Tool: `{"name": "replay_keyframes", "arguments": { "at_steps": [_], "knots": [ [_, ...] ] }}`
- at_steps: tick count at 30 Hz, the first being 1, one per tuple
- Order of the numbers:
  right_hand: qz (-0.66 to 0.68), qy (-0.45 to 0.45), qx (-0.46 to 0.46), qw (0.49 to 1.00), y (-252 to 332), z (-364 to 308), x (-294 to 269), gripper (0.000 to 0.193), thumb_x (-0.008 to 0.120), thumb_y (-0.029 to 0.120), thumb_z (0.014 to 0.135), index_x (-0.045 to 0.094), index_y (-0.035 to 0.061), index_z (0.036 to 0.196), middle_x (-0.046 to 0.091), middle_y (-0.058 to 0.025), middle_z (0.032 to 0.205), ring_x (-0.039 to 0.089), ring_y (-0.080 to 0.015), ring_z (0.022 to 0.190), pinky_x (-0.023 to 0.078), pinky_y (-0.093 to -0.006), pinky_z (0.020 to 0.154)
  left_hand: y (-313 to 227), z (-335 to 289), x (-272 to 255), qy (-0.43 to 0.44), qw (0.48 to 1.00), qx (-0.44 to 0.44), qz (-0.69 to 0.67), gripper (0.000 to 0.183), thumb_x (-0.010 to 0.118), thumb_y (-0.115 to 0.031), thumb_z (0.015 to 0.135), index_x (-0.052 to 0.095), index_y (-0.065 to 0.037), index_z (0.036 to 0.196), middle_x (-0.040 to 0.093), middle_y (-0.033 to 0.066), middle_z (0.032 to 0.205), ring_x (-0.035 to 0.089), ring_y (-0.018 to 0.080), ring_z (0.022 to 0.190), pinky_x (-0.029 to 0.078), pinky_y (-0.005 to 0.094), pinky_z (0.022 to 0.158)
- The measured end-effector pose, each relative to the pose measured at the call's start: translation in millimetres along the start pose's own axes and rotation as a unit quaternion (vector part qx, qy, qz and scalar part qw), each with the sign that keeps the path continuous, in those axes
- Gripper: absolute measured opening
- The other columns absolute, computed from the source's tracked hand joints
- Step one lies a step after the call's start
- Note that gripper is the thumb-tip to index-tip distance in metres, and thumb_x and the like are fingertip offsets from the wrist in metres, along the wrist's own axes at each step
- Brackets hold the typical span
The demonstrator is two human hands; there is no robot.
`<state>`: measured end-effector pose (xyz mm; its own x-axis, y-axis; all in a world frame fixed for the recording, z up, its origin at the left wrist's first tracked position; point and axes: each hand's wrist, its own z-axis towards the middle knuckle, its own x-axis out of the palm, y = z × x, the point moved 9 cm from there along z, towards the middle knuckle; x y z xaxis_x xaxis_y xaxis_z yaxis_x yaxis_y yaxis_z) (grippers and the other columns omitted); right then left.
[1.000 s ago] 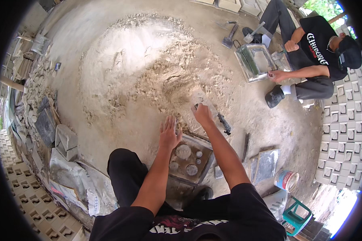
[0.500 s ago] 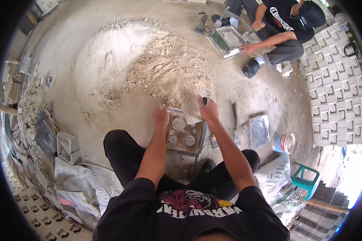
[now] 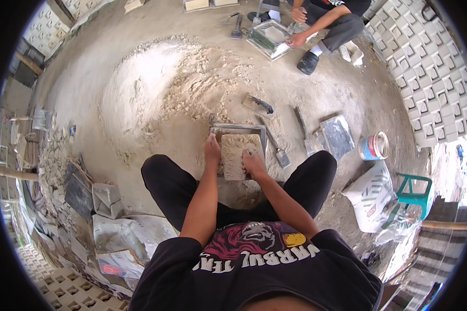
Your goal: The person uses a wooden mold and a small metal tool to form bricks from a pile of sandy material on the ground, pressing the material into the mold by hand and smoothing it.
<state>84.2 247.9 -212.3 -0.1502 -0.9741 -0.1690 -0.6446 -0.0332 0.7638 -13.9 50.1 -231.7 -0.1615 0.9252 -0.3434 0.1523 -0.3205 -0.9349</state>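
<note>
A square metal-edged mould (image 3: 238, 127) lies on the ground between my knees. My left hand (image 3: 211, 151) is closed on its left edge. Over the mould's near part is a rectangular board (image 3: 236, 168) coated in tan sandy powder. My right hand (image 3: 254, 165) lies on the board's right side, its fingers curled round what seems to be a small dark grip, mostly hidden by the hand. The board hides most of the mould's inside. Just beyond the mould, a flat tool with a black handle (image 3: 260, 104) rests on the powdery ground.
A wide heap of pale powder (image 3: 150, 72) spreads ahead to the left. Right of the mould lie a small trowel (image 3: 282, 157), a dark slab (image 3: 338, 136) and a paint bucket (image 3: 373, 146). Farther off, another person's hands (image 3: 297, 39) work at a second mould (image 3: 267, 37). A green stool (image 3: 416, 194) stands right.
The black-handled tool has left my right hand and lies beyond the mould. The sandy board now covers the round shapes seen inside the mould, with my right hand on it. My view has shifted.
</note>
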Motion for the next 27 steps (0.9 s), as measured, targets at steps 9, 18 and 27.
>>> {"name": "replay_keyframes", "arguments": {
  "at_steps": [9,18,27],
  "knots": [
    [0.186,0.04,0.037,0.981,59.0,-1.9,28.0,0.023,0.043,0.015,0.091,0.05,-0.0004,0.076,0.049,-0.0094,0.064,0.049,-0.0191,0.051,0.042,-0.0326,0.043,61.1,11.4,47.8,0.155,0.95,-0.189,-0.196,0.071,0.03,-0.057,0.1,0.052,0.002,0.134,0.057,0.0153,0.131,0.05,0.0245,0.123,0.033,0.0337,0.106],
    [0.315,0.048,0.156,0.935,49.5,19.6,-10.1,0.012,0.04,0.009,0.09,0.044,0.0033,0.081,0.046,-0.0067,0.067,0.041,-0.0116,0.048,0.033,-0.0246,0.038,18.0,3.5,84.7,0.196,0.929,-0.24,-0.201,0.071,0.034,-0.055,0.099,0.04,-0.001,0.144,0.048,0.0135,0.139,0.044,0.0215,0.127,0.031,0.0326,0.107],
    [0.235,0.104,0.135,0.957,71.5,3.3,-19.9,0.019,0.045,0.021,0.097,0.049,0.0062,0.085,0.047,-0.0004,0.066,0.037,-0.0065,0.045,0.029,-0.0231,0.036,2.8,15.9,27.9,0.069,0.981,-0.071,-0.167,0.059,0.034,-0.044,0.101,0.054,0.004,0.13,0.057,0.0199,0.129,0.052,0.0298,0.121,0.036,0.0379,0.104]
  ]
}}
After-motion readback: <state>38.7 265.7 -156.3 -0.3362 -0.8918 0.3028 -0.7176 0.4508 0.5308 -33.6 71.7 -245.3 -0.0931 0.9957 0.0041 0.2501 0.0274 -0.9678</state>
